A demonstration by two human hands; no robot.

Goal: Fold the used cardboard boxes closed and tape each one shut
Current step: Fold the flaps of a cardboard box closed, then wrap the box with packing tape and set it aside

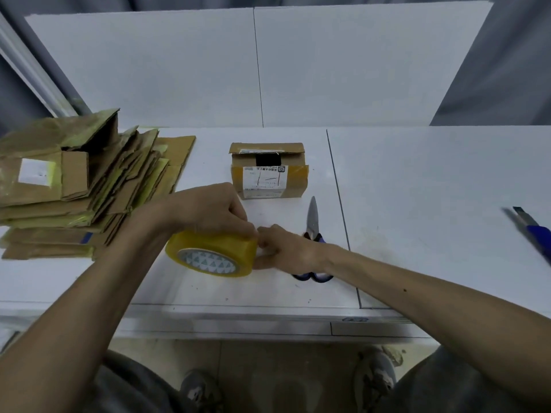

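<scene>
**Two hands hold a roll of yellow tape in front of a small cardboard box**

A person stands at a white table, seen from above through a head-worn camera. Both bare hands meet on a wide tape roll of yellowish clear tape, close to the table's near edge. The left hand lies over the top of the roll with its fingers curled down around it. The right hand is at the roll's right side, its fingertips and thumb closed on the roll's edge; the exact pinch is too blurred to make out.

Beyond the hands, toward the middle of the table, stands a small cardboard box. It bears a white shipping label and old tape, and its top flaps are partly open, showing a dark gap. At the far left lies a stack of flattened boxes, worn and streaked with tape.

A pair of scissors lies just behind the right hand, blades shut and pointing away, its blue handles partly hidden by the wrist. A blue-handled knife lies at the far right edge, well apart.
</scene>
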